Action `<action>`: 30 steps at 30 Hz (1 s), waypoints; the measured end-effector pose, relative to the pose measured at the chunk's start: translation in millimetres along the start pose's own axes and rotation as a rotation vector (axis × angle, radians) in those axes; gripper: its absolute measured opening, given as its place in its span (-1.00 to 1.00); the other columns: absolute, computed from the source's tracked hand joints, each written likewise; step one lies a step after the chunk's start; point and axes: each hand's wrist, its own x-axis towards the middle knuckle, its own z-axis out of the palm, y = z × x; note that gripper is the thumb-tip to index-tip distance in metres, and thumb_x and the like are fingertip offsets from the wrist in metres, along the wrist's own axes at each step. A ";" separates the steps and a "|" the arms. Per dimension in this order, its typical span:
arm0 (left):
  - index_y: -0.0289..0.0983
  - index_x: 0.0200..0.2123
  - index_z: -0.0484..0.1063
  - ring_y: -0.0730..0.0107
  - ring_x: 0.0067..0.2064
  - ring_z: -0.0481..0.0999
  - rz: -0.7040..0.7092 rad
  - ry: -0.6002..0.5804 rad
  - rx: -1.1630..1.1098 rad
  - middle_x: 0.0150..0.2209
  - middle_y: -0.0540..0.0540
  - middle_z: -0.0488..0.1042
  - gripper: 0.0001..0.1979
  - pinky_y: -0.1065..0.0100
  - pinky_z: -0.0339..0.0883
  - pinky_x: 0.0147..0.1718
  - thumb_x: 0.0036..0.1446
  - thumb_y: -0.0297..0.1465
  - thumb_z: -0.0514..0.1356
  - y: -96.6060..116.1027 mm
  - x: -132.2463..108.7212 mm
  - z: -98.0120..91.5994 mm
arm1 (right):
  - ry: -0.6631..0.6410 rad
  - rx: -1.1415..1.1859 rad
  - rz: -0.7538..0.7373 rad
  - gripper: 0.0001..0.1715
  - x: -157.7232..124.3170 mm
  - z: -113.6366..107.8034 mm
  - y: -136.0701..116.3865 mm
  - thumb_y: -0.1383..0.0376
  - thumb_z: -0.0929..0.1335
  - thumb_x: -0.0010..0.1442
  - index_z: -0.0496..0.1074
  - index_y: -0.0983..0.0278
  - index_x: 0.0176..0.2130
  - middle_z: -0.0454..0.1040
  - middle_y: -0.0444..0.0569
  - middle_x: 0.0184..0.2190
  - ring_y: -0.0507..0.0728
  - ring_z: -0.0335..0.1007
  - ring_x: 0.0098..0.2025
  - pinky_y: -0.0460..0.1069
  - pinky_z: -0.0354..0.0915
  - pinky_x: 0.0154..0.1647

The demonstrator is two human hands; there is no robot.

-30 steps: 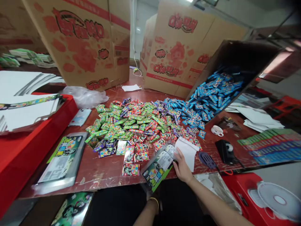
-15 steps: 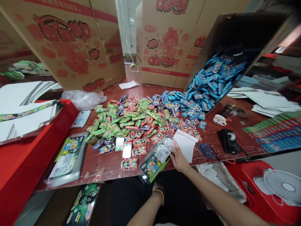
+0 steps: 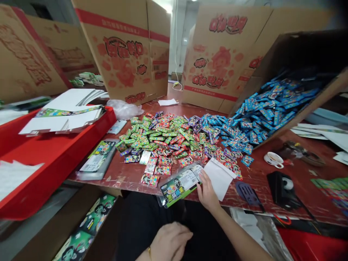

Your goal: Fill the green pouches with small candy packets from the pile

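Note:
My right hand (image 3: 208,192) grips the right end of a clear plastic candy pouch (image 3: 179,186) with a green and black printed card, at the table's front edge. A white paper sheet (image 3: 219,178) lies just beyond those fingers. Above my lap, below the pouch, my left hand (image 3: 172,239) is slightly blurred, with loosely extended fingers and nothing seen in it. A few red candy packets (image 3: 150,179) lie left of the pouch, in front of a big pile of green, red and purple packets (image 3: 165,134). Blue packets (image 3: 241,128) spill from a tipped carton.
Large cartons (image 3: 130,72) line the back. On the left are a red tray (image 3: 106,125) and a stack of printed pouches (image 3: 98,159). To the right are a white cup (image 3: 273,159), a purple slotted spatula (image 3: 247,192) and a black tape dispenser (image 3: 284,188).
My left hand has come away from under the pouch, back toward my body. The pouch now lies at a flatter angle in my right hand. My view has swung left.

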 end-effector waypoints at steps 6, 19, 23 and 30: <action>-0.29 0.12 0.20 0.21 0.20 0.19 -0.004 0.543 0.237 0.15 -0.23 0.25 -0.61 0.15 0.11 0.18 0.29 -0.33 -0.13 -8.8 59.0 -38.9 | -0.052 0.149 0.262 -0.58 20.0 5.8 -7.6 0.37 0.16 0.22 0.16 0.33 0.09 0.34 0.21 -0.01 0.26 0.24 0.09 0.19 0.23 0.10; -0.33 0.27 -0.18 -0.07 0.28 -0.01 -0.068 0.652 0.405 0.26 -0.42 0.01 -0.22 -0.14 0.06 0.14 0.12 -0.26 0.18 -30.3 111.2 -16.7 | -0.337 0.322 0.689 -0.41 104.8 2.4 -20.2 0.45 0.43 -0.12 0.27 0.33 -0.05 0.45 -0.08 -0.42 0.18 0.44 -0.30 0.00 0.29 -0.26; -0.39 0.27 -0.24 -0.09 0.19 0.17 -0.089 0.696 0.359 0.13 -0.45 0.18 -0.06 -0.06 0.17 0.08 0.02 -0.23 0.28 -16.6 104.5 -32.0 | -0.339 0.621 0.562 -0.20 99.8 -26.6 -32.3 0.51 0.34 -0.03 0.05 0.25 0.16 0.43 -0.21 -0.48 0.07 0.42 -0.38 -0.04 0.30 -0.27; -0.19 0.16 0.14 0.16 0.02 0.38 0.160 0.782 0.106 0.00 -0.21 0.37 -0.40 0.17 0.31 -0.03 0.09 -0.18 0.21 48.6 74.7 -74.2 | -0.076 1.377 0.494 -0.13 80.9 -96.2 -72.8 0.29 0.41 0.06 -0.07 0.20 0.22 0.46 -0.11 -0.38 0.08 0.42 -0.35 -0.04 0.32 -0.31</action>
